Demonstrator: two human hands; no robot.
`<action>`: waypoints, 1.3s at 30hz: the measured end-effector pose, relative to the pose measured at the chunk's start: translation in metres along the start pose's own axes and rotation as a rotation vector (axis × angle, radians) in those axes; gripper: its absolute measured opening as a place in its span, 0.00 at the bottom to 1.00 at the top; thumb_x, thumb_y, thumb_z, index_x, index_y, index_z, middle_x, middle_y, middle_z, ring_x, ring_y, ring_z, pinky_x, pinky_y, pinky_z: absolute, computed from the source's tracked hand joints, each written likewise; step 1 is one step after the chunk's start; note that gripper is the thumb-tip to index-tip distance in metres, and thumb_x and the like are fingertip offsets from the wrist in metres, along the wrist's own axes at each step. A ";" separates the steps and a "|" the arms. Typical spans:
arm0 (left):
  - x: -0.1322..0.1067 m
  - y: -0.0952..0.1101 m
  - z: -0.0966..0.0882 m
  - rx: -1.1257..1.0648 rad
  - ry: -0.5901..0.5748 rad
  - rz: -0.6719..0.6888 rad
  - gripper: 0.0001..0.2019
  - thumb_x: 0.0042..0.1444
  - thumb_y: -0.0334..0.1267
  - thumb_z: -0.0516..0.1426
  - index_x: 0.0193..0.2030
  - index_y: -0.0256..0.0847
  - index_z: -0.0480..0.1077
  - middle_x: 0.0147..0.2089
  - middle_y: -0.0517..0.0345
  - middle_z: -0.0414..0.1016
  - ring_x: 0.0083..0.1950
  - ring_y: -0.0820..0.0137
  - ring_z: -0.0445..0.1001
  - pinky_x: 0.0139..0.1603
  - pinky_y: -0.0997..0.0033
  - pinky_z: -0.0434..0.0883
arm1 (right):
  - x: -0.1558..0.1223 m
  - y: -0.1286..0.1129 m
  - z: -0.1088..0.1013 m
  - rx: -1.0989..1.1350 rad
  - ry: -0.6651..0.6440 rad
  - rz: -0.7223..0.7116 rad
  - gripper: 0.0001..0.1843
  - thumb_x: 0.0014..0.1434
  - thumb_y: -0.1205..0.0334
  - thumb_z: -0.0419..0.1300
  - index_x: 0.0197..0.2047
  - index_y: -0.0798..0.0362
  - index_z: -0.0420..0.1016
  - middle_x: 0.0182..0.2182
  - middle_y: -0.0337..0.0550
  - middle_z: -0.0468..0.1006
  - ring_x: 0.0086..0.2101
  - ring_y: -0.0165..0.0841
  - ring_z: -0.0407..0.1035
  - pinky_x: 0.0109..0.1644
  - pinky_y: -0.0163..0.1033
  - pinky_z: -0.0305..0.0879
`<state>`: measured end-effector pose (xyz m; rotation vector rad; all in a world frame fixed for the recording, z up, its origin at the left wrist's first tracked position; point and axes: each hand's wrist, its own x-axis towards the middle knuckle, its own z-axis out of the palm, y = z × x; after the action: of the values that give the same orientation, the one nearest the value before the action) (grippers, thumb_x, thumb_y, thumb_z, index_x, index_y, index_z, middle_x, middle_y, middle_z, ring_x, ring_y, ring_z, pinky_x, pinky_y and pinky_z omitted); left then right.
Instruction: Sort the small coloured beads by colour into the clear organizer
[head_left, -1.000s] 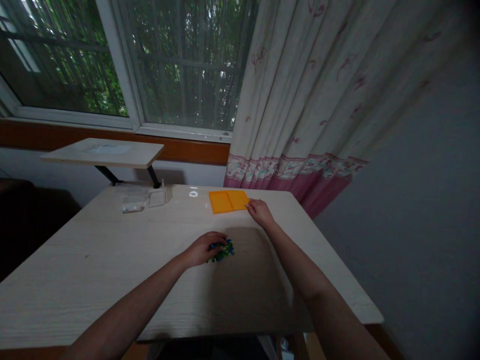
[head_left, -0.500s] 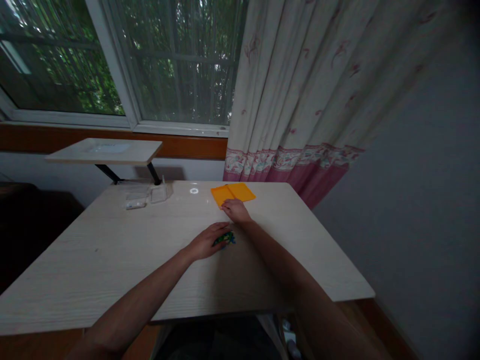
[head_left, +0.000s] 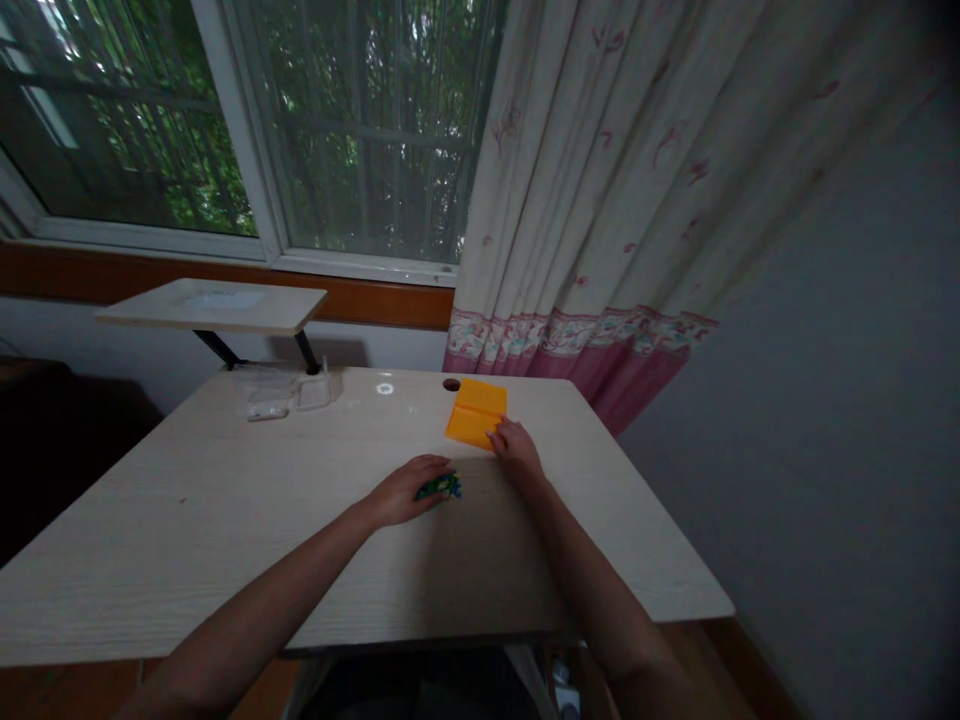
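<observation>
My left hand (head_left: 409, 490) rests on the table with its fingers curled around a small bunch of green and blue pieces (head_left: 442, 486); what they are exactly is too small to tell. Farther out, my right hand (head_left: 517, 450) pinches the near right corner of a flat orange folder-like piece (head_left: 477, 410). A crease runs across the middle of that orange piece, which lies opened out on the tabletop. The fingertips at its corner are partly hidden.
The pale wooden table (head_left: 300, 560) stands before a window and a floral curtain (head_left: 547, 200). Clear plastic boxes (head_left: 311, 392) lie at the back left, beside a raised shelf (head_left: 217, 306) on black legs. A dark cable hole (head_left: 451, 385) is near the back edge.
My right hand has moved right and a little nearer, turning the orange piece and uncovering the cable hole. My left hand stays around the green and blue pieces. The camera view has shifted slightly.
</observation>
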<state>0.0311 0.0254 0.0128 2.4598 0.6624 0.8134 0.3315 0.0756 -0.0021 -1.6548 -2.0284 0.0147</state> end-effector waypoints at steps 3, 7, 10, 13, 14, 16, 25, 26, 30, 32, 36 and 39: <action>0.000 0.002 -0.002 0.057 0.009 0.003 0.18 0.66 0.43 0.55 0.61 0.44 0.69 0.69 0.45 0.63 0.70 0.57 0.62 0.70 0.50 0.62 | -0.006 0.013 0.001 0.001 0.111 0.117 0.14 0.65 0.61 0.51 0.43 0.53 0.78 0.52 0.53 0.79 0.61 0.42 0.65 0.67 0.54 0.55; 0.001 0.003 -0.005 0.078 0.026 -0.013 0.18 0.67 0.43 0.54 0.62 0.44 0.70 0.70 0.45 0.62 0.70 0.57 0.62 0.70 0.51 0.63 | -0.007 0.030 0.002 0.065 0.216 0.225 0.17 0.62 0.62 0.51 0.44 0.54 0.80 0.51 0.52 0.80 0.57 0.41 0.68 0.65 0.51 0.60; 0.001 0.002 -0.004 0.052 0.059 -0.037 0.18 0.67 0.43 0.54 0.61 0.44 0.70 0.69 0.45 0.64 0.67 0.58 0.64 0.68 0.52 0.65 | -0.006 0.038 0.004 0.144 0.243 0.254 0.19 0.61 0.61 0.50 0.46 0.55 0.81 0.48 0.52 0.81 0.51 0.40 0.71 0.62 0.49 0.64; 0.002 0.001 -0.006 0.042 0.124 -0.058 0.17 0.68 0.42 0.53 0.60 0.45 0.70 0.67 0.46 0.66 0.66 0.59 0.66 0.66 0.53 0.66 | -0.005 0.042 0.003 0.170 0.268 0.309 0.22 0.60 0.64 0.48 0.48 0.58 0.80 0.46 0.53 0.81 0.47 0.40 0.72 0.60 0.47 0.66; 0.003 0.001 -0.008 0.059 0.150 -0.070 0.17 0.68 0.42 0.52 0.60 0.45 0.71 0.65 0.46 0.68 0.65 0.60 0.67 0.65 0.53 0.67 | -0.006 0.043 0.001 0.157 0.272 0.327 0.23 0.59 0.65 0.47 0.49 0.58 0.80 0.47 0.53 0.81 0.47 0.39 0.72 0.60 0.46 0.66; 0.003 -0.003 -0.018 0.143 0.205 -0.104 0.16 0.68 0.42 0.52 0.58 0.45 0.72 0.58 0.47 0.73 0.59 0.61 0.70 0.61 0.55 0.69 | -0.007 0.045 -0.005 0.099 0.258 0.337 0.24 0.58 0.68 0.47 0.49 0.57 0.81 0.48 0.51 0.81 0.48 0.39 0.72 0.60 0.45 0.65; -0.032 -0.080 -0.099 0.766 0.556 -0.616 0.24 0.60 0.39 0.53 0.62 0.33 0.66 0.64 0.36 0.66 0.66 0.47 0.60 0.65 0.43 0.60 | -0.011 0.046 -0.030 -0.148 0.175 0.544 0.20 0.60 0.63 0.54 0.49 0.47 0.83 0.41 0.49 0.76 0.43 0.40 0.70 0.48 0.43 0.65; -0.036 -0.089 -0.102 0.789 0.591 -0.665 0.26 0.60 0.39 0.53 0.63 0.31 0.65 0.67 0.35 0.63 0.68 0.45 0.57 0.67 0.42 0.58 | -0.011 0.046 -0.029 -0.126 0.165 0.542 0.20 0.60 0.62 0.53 0.50 0.47 0.83 0.41 0.48 0.76 0.41 0.39 0.71 0.47 0.42 0.65; -0.047 -0.111 -0.098 0.787 0.601 -0.761 0.28 0.58 0.40 0.53 0.64 0.28 0.61 0.69 0.30 0.59 0.73 0.43 0.52 0.69 0.39 0.54 | -0.011 0.051 -0.021 -0.080 0.142 0.449 0.21 0.60 0.61 0.52 0.51 0.50 0.82 0.40 0.48 0.80 0.41 0.39 0.72 0.47 0.42 0.66; -0.047 -0.114 -0.096 0.773 0.595 -0.762 0.28 0.58 0.40 0.52 0.64 0.27 0.61 0.70 0.29 0.58 0.73 0.43 0.51 0.68 0.38 0.54 | -0.011 0.053 -0.018 -0.070 0.156 0.410 0.21 0.60 0.60 0.52 0.50 0.50 0.82 0.42 0.48 0.81 0.42 0.40 0.73 0.48 0.43 0.66; -0.041 -0.112 -0.102 0.705 0.595 -0.752 0.27 0.59 0.40 0.51 0.63 0.29 0.62 0.68 0.29 0.61 0.73 0.43 0.52 0.68 0.34 0.52 | -0.011 0.057 -0.016 -0.035 0.169 0.394 0.21 0.61 0.59 0.51 0.49 0.49 0.82 0.44 0.47 0.82 0.43 0.40 0.73 0.48 0.44 0.67; -0.036 -0.108 -0.113 0.647 0.522 -0.736 0.24 0.59 0.37 0.49 0.60 0.31 0.64 0.63 0.32 0.68 0.69 0.46 0.60 0.68 0.36 0.52 | -0.011 0.058 -0.017 0.001 0.153 0.386 0.21 0.61 0.59 0.51 0.49 0.49 0.82 0.44 0.46 0.81 0.43 0.39 0.73 0.49 0.44 0.67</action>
<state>-0.0985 0.1195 0.0187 2.1644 2.1386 1.0228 0.3918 0.0750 -0.0105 -1.9579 -1.5734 0.0234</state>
